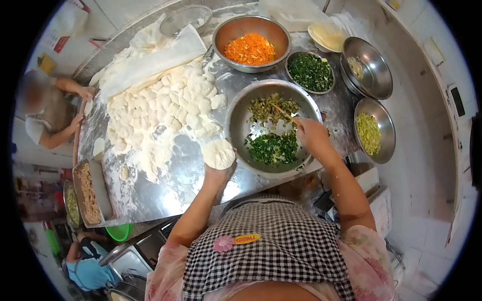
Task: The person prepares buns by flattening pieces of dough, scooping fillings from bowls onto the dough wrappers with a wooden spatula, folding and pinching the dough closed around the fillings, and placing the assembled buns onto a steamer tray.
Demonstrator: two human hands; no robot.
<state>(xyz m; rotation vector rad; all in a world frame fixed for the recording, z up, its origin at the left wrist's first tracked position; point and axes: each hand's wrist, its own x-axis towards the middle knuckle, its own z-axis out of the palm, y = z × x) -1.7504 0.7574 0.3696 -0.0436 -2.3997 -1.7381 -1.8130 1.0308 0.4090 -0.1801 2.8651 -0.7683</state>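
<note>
Left hand (216, 175) holds a dough disc (219, 153); keep it flat. Right hand (312, 136) grips the stick (285, 113); better scoop filling (259, 111) modestly.

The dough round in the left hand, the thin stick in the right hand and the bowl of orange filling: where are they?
Dough round (219, 154), head view: middle of its upper face.
Thin stick (284, 113), head view: middle of its visible shaft.
Bowl of orange filling (251, 25), head view: bare inner wall.
</note>
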